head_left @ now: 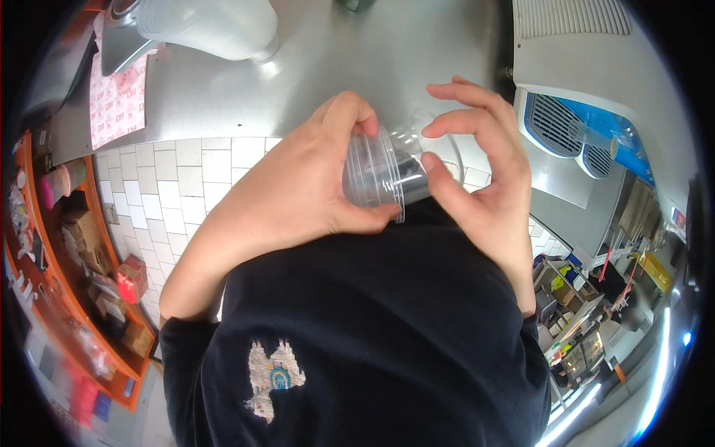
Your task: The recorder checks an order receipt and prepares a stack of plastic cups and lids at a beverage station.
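Over the front edge of a stainless steel counter [313, 50], my left hand [341, 167] grips a clear plastic stack of cups or lids [373, 173] with several ridged rims. Its thumb presses the lower rim and its fingers curl over the top. Around the stack's other end is my right hand [480, 134], with thumb and index fingertip close to a flared clear plastic piece [455, 153]. The other right fingers spread above. Whether the right fingertips pinch the plastic or only touch it is hard to see through the transparency.
A translucent bottle-like container [212, 28] lies towards the counter's back left, near pink-printed paper [117, 100] hanging over the edge. At right stands a white machine [575, 61] with grey-grilled blue trays [556, 125]. Orange shelving [111, 246] holds boxes beside the tiled floor [162, 173].
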`<state>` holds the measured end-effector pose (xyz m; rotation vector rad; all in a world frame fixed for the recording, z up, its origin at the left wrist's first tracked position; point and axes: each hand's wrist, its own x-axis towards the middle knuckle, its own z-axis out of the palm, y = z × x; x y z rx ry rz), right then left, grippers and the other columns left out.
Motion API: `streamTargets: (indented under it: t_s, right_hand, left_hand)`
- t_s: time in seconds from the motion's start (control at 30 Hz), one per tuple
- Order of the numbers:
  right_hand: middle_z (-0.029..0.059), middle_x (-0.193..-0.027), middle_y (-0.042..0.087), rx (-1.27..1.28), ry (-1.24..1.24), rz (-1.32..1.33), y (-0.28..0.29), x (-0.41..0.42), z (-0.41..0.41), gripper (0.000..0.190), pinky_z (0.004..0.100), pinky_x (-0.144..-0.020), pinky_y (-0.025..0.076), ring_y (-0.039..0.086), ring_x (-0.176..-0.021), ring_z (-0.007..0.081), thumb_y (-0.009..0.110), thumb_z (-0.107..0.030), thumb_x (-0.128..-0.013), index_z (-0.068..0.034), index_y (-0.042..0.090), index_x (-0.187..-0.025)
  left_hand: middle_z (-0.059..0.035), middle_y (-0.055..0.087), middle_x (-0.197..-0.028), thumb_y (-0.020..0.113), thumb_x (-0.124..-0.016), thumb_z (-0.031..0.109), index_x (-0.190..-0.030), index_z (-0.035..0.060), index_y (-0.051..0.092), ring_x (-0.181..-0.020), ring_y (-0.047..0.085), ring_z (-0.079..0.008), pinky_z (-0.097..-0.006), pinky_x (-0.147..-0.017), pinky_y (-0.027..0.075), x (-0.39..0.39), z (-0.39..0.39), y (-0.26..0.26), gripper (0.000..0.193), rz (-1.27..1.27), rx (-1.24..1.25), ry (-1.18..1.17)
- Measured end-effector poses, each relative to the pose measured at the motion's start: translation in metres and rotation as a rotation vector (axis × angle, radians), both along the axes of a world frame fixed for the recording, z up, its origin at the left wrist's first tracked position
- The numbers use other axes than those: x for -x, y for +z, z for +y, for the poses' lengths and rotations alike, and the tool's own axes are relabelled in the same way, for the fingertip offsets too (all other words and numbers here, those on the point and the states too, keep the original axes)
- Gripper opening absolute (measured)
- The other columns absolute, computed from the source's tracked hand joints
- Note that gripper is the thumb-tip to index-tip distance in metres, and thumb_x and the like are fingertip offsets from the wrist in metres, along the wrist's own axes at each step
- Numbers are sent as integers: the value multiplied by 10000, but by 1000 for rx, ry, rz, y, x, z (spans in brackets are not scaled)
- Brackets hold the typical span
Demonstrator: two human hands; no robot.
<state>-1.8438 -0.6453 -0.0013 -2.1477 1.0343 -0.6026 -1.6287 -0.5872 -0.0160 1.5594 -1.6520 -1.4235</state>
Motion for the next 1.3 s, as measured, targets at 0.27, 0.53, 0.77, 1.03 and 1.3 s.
streamTargets:
  t_s: [0.27,0.53,0.77,1.03,1.3]
  right_hand:
    - [141,-1345,589,-745,-32,-596,-22,-6,0,316,397,-1070,411,516,-1286,274,519,-73,-946,-16,598,-1246]
    - [135,-1239,592,-669,-75,-814,-49,4,0,273,388,-1106,400,534,-1280,261,461,33,-941,19,607,-1171]
    - [92,-1083,590,-527,-90,-645,-47,17,0,210,353,-981,494,608,-1095,211,552,153,-875,9,660,-982]
    - [79,-1032,613,-497,-85,-572,-46,23,-2,182,331,-933,513,626,-1019,183,580,135,-878,1,661,-969]
    - [102,-1005,652,-262,40,-427,-31,17,-9,173,342,-875,486,615,-971,220,637,47,-789,-40,711,-920]
  left_hand:
    - [-102,576,-1177,884,-625,111,-1156,94,463,-1114,599,-272,-353,-952,477,-1,-5,0,678,36,74,-93]
    - [-98,592,-1216,881,-605,70,-1170,113,449,-1113,616,-282,-358,-961,485,0,-2,1,713,31,94,-91]
    - [-84,612,-1186,882,-596,60,-1178,116,448,-1094,629,-288,-360,-948,492,2,-5,4,728,40,86,-80]
    - [-73,613,-1185,883,-593,64,-1152,124,466,-1086,628,-285,-360,-940,492,2,-6,3,700,46,80,-85]
    - [-76,615,-1153,893,-591,104,-1156,120,476,-1048,637,-284,-359,-910,501,4,-7,3,703,57,57,-80]
